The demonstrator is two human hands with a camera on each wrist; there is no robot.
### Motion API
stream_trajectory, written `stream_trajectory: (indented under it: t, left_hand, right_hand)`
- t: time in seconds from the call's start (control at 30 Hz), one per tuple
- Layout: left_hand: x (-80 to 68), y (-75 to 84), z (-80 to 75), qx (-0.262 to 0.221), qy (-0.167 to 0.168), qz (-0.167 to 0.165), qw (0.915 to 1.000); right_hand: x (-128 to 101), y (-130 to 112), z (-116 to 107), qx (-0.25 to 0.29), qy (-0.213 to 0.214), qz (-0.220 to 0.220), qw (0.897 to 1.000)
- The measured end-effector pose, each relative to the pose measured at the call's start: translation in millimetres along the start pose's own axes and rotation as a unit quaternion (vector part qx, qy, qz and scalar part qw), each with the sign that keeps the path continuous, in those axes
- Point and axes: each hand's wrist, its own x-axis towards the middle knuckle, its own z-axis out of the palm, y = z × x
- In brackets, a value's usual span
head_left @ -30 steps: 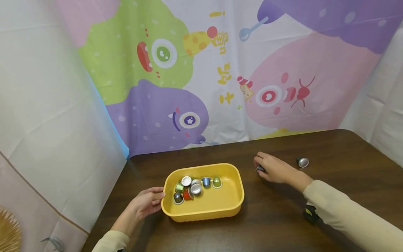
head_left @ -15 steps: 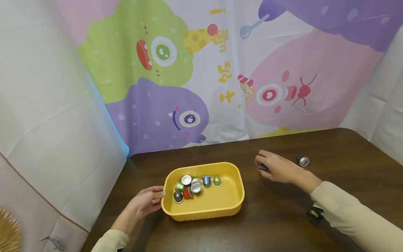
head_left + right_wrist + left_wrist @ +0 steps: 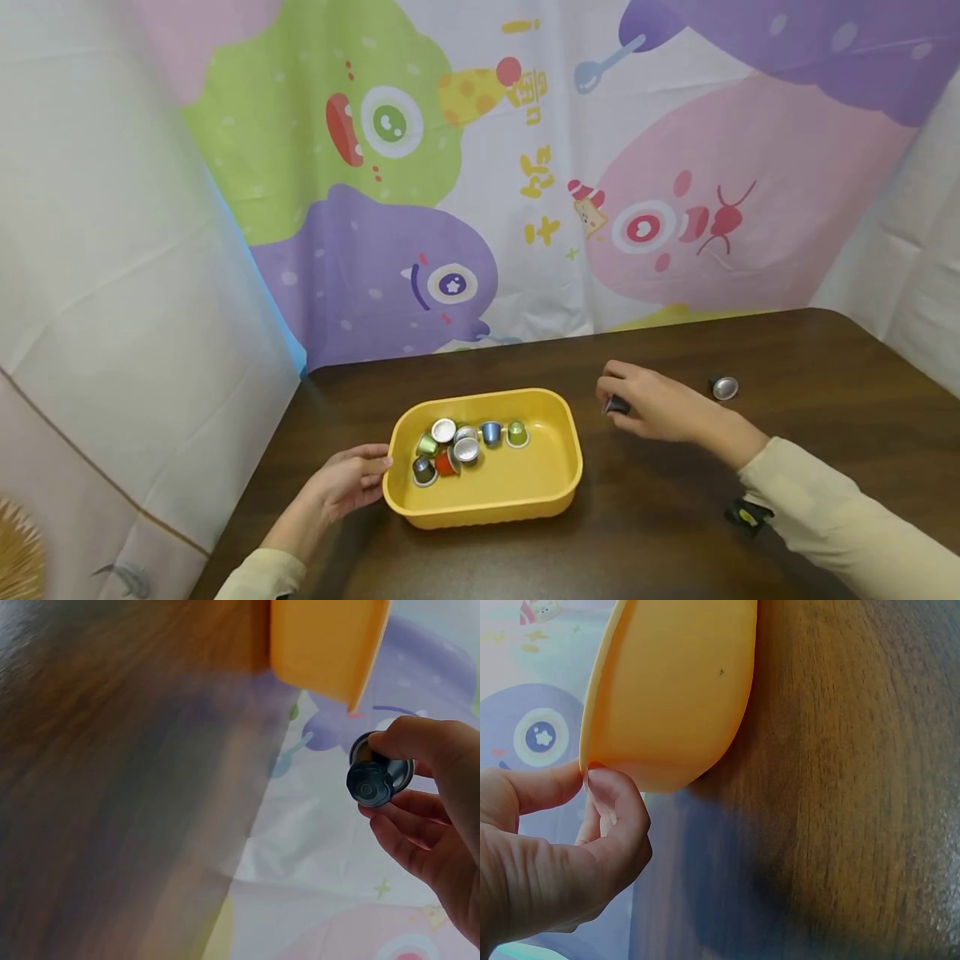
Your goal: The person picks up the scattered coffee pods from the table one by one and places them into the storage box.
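Near the table's (image 3: 675, 517) left edge, the left hand (image 3: 341, 487) pinched the rim of the yellow tub (image 3: 555, 492), where seven or so capsules (image 3: 465, 446) already lay. Right of it, the right hand (image 3: 652, 404) grasped a dark capsule (image 3: 617, 406) between thumb and fingers. One silver-topped capsule (image 3: 724, 387) remained toward the right edge, so the gathering looked nearly finished.

staged recording booth | cartoon backdrop (image 3: 525, 167) | wood table (image 3: 787, 350)

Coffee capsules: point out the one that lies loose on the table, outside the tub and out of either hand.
The dark capsule with the silver foil face, alone on the table beyond the right hand. The others sit in the yellow tub or in that hand.
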Motion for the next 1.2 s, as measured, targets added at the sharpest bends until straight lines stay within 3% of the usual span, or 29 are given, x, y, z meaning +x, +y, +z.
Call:
stream_trajectory:
  t: [0.8,1.0,1.2]
  left_hand:
    - [-0.8,1.7,1.4,-0.003,-0.004,-0.002,1.0]
    - [-0.9,0.8,0.1,-0.007,-0.004,0.0,1.0]
    - [-0.4,-0.3,0.1,-0.008,-0.006,-0.007,0.9999]
  right_hand:
    - [35.5,-25.1,-17.3,0.015,-0.026,-0.005,1.0]
    - [47.9,-32.2,-15.0,0.019,-0.023,-0.029,0.999]
    - [60.3,-40.1,-11.7,0.015,-0.049,-0.039,0.998]
